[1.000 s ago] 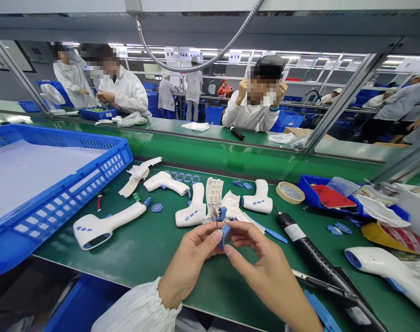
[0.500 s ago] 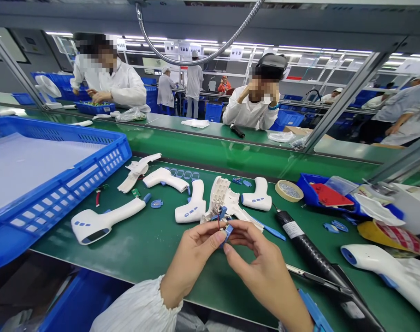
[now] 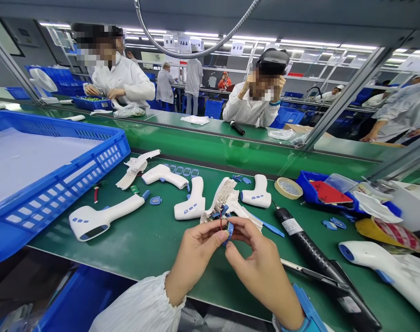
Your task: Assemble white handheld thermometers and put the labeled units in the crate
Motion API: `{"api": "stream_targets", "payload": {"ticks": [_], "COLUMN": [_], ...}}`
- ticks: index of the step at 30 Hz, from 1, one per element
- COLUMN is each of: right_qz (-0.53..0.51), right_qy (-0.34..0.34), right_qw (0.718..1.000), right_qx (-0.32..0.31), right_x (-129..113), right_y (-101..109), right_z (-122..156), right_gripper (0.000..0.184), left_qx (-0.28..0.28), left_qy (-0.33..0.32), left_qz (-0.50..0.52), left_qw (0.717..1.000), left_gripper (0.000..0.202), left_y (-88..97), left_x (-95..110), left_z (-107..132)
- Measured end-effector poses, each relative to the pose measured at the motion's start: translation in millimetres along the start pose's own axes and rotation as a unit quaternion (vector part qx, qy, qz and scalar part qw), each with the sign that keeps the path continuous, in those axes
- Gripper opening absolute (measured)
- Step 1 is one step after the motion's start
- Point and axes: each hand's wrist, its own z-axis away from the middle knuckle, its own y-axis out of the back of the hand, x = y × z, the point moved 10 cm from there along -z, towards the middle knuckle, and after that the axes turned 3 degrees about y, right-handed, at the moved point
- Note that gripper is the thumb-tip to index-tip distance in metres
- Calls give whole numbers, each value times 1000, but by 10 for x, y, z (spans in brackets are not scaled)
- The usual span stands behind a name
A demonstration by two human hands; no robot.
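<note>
A small blue plastic part (image 3: 230, 228) with a red wire is pinched at its left side by my left hand (image 3: 192, 253), thumb and fingertips closed on it. My right hand (image 3: 258, 258) curls round its right side, index finger and thumb at its edges. Some of the part is hidden by the fingers. Just beyond lies an opened white thermometer shell (image 3: 225, 190), ribbed inside, where the red wire seems to lead. Closed white forehead thermometers (image 3: 192, 203) rest around it, one (image 3: 102, 216) at the left with a display, another (image 3: 257, 192) to the right.
A large blue crate (image 3: 109, 150) stands at the left. On the right lie a black electric screwdriver (image 3: 304, 246), metal tweezers (image 3: 311, 272), a round dish of screws (image 3: 288, 189) and a blue bin (image 3: 306, 184). Co-workers sit across the green bench.
The blue part has turned slightly between my fingers. My hands stay nearly in place as the view shifts a little. A co-worker at the left has leaned and moved their hands.
</note>
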Motion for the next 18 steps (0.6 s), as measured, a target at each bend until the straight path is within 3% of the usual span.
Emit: {"api": "stream_targets", "payload": {"ticks": [10,18], "right_qz": [-8,-3], "right_qy": [-11,-4], "right_qw": [1000,1000], "right_qx": [2,-9], "right_x": [27,53], "right_y": [-23,-36], "right_z": [-18,-16], "right_gripper": [25,29], "left_qx": [27,15], "left_qy": [5,14], "left_qz": [-17,-23], "left_qw": [999,1000], "left_gripper": [19,24], "left_y": [47,65], "left_x": [-10,-65], "left_z": [-12,-24]}}
